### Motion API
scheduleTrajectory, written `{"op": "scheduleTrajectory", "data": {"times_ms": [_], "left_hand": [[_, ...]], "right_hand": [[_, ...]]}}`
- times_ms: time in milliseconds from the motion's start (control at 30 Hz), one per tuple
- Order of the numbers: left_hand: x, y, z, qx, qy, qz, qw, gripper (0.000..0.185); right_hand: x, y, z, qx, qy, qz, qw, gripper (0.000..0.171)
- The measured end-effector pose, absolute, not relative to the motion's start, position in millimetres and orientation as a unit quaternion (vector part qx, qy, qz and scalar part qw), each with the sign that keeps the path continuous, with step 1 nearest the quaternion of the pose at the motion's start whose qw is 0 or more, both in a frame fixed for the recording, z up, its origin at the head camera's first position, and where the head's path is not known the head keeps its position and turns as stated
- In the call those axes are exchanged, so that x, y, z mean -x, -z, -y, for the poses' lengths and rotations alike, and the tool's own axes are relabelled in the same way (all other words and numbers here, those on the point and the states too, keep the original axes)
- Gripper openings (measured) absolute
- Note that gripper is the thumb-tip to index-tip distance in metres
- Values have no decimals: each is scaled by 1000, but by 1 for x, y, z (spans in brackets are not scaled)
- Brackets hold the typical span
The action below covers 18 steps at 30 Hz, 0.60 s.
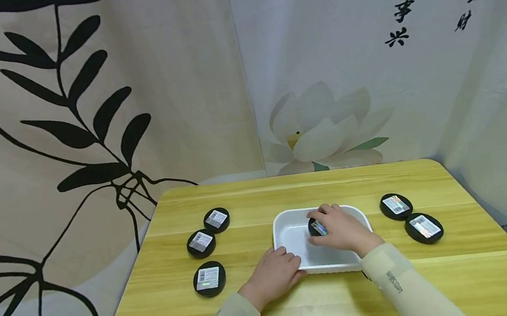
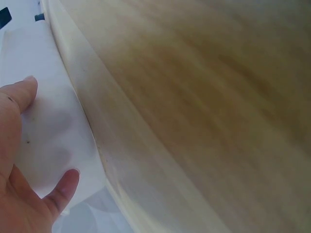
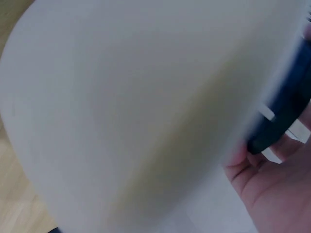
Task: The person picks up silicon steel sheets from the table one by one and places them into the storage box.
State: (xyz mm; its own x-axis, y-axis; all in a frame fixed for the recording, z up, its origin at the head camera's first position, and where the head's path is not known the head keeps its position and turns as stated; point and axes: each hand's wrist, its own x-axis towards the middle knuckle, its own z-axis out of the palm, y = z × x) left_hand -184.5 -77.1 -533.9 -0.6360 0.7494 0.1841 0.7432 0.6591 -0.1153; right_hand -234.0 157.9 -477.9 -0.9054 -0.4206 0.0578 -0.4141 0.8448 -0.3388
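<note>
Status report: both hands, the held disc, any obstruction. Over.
Right hand grips black labelled disc at white tray; contact with tray floor unclear. Left hand holds tray's near-left corner. No visible obstruction; five other discs lie outside.

Left hand (image 1: 276, 274) reaches forward; right hand (image 1: 343, 228) pinches.

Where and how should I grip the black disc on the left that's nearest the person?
Pinch the black disc by opposite edges of its rim, probably from above and from its right, where the left hand is: it lies flat, low and round, and two other black discs sit beyond its far edge.
</note>
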Motion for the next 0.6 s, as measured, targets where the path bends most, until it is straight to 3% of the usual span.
{"op": "scheduleTrajectory", "data": {"times_ms": [600], "left_hand": [[185, 534, 78, 416, -5, 901, 124, 32]], "right_hand": [[242, 479, -147, 251, 158, -955, 30, 63]]}}
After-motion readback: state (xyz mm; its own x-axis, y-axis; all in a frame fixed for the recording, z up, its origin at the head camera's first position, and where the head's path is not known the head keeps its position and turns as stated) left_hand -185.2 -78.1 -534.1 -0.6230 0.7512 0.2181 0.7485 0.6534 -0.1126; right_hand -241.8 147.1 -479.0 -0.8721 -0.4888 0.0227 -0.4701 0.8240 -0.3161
